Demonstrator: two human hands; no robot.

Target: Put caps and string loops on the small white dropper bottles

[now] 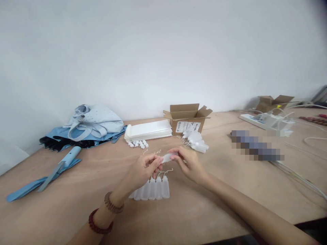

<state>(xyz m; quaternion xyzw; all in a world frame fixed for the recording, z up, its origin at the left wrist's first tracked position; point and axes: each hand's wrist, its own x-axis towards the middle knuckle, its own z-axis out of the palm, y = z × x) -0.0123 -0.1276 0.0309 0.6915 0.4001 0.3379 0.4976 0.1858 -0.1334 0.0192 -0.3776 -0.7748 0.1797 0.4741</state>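
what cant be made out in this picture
All in the head view:
- parts of the held bottle: covered by the left hand and right hand
- tops of the leftmost bottles in the row: behind the left hand
- bottom inside the cardboard box: its front wall hides it
- wording on the label: too small and blurred

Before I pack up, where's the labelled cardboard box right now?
In the head view, the labelled cardboard box stands just right of centre, near the wall, with the flat white stack at its left and loose translucent bottles in front.
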